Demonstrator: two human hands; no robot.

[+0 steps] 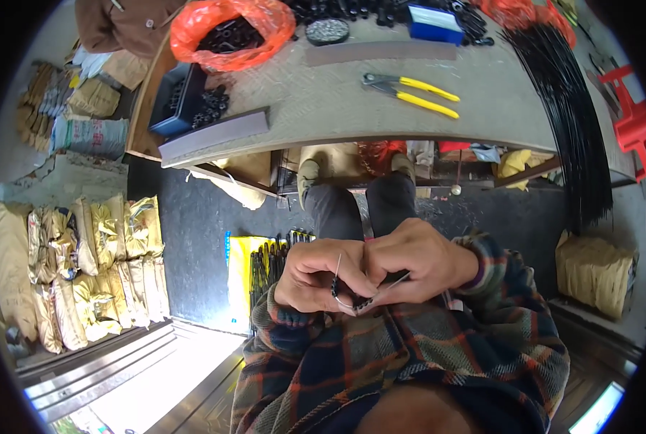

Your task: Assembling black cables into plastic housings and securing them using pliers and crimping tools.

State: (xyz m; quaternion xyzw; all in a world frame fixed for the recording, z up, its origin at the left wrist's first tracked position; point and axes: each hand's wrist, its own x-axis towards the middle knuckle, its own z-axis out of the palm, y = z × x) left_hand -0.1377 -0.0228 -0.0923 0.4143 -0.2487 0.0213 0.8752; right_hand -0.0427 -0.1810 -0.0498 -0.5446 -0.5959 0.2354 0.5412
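Observation:
Close together over my lap, my left hand point(321, 273) and my right hand point(418, 262) are both closed, with fingertips and thumbs pinching. Between them runs a thin, pale, bent wire point(343, 302); one end sticks up past my left fingers and another shows by my right thumb. Small dark pieces point(335, 288) sit along it near my left fingertips, too small to name. Just left of my left hand, several long black pieces point(265, 264) lie on a yellow bag point(238, 275).
Ahead stands a grey worktable point(315, 98) bearing yellow-handled pliers point(413, 94), a blue bin point(178, 101) and an orange bag point(185, 43) of black parts. A bundle of black strands point(565, 108) hangs over its right side. Wrapped packages point(106, 267) are stacked at left.

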